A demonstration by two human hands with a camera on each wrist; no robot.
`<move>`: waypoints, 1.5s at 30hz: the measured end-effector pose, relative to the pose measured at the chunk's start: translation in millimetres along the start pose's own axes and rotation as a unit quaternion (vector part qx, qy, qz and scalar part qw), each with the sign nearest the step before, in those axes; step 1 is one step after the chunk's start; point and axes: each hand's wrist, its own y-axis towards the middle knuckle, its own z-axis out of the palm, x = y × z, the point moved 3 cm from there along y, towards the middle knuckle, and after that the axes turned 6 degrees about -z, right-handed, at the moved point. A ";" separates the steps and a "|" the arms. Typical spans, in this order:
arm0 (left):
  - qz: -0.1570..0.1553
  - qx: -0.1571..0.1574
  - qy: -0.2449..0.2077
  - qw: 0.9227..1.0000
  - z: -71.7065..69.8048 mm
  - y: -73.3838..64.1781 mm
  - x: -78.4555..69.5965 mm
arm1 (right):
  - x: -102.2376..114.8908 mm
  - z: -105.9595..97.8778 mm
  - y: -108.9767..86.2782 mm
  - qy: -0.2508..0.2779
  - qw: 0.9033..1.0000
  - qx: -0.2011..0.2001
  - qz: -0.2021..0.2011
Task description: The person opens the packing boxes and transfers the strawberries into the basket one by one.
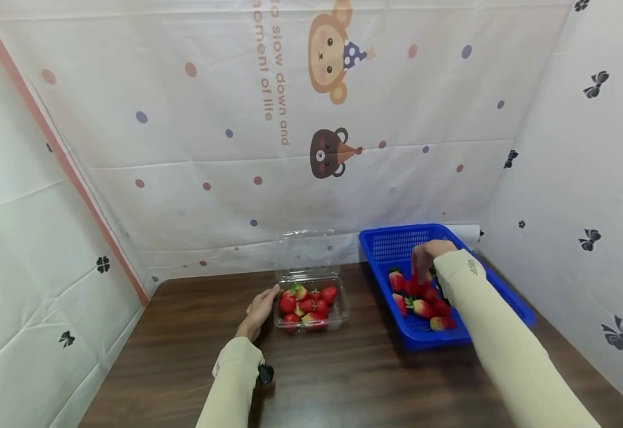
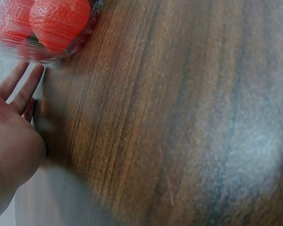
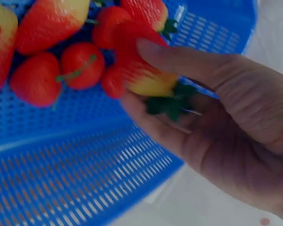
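Note:
My left hand [image 1: 260, 311] rests beside a clear plastic clamshell box [image 1: 342, 309], its straightened fingers against the box's left side. Red strawberries [image 1: 320, 308] fill the box, some with yellowish tops. The lid [image 1: 307, 255] stands raised at the back. In the left wrist view the fingertips [image 2: 35, 75] lie by the box's lower edge. Over a blue basket [image 1: 402, 238], my right hand [image 1: 430, 254] reaches down among more fruit. The right wrist view shows thumb and fingers pinching a strawberry [image 3: 148, 80] near its green leaves; it looks blurred.
The basket also holds several loose strawberries [image 1: 424, 309] and small round red fruits with green stems [image 3: 82, 66]. Both containers stand on a dark wooden table [image 1: 194, 333]. A printed white cloth [image 1: 183, 137] hangs behind the table and along its sides.

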 end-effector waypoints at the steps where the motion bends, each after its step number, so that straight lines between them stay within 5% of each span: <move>1: 0.000 -0.002 -0.001 1.000 0.6 -0.1 -0.5 | 0.6 3.8 1.0 -0.010 1.000 0.008 -0.002; 7: 0.001 -0.011 0.004 1.000 1.6 1.4 -1.6 | -3.4 18.1 7.5 -0.025 0.999 0.021 0.014; 13: -0.003 -0.014 -0.006 1.000 0.7 1.9 -0.4 | -6.8 22.9 14.2 0.020 0.999 0.026 0.040; 18: 0.000 -0.003 -0.010 1.000 2.3 1.3 1.3 | 2.0 1.1 12.4 0.006 0.998 0.060 0.029; 23: -0.003 0.001 -0.007 1.000 2.3 -0.2 2.7 | 50.2 -46.0 0.6 -0.016 0.998 0.003 -0.055; 27: -0.004 -0.003 -0.005 1.000 1.0 0.6 2.9 | 116.2 -60.2 3.7 -0.069 0.984 -0.062 -0.150; 31: -0.003 -0.003 -0.008 1.000 -0.4 2.4 2.4 | 180.1 -35.4 28.1 -0.123 0.962 -0.076 -0.233; 35: 0.004 -0.006 -0.001 1.000 -0.6 3.1 -0.4 | 215.1 5.0 53.3 -0.151 0.958 -0.066 -0.234; 40: 0.013 -0.004 0.001 1.000 3.8 0.3 2.3 | 225.3 42.5 70.0 -0.215 0.956 -0.039 -0.197; 45: 0.011 -0.010 0.008 1.000 3.9 -0.4 1.9 | 223.7 49.3 71.3 -0.236 0.955 -0.031 -0.175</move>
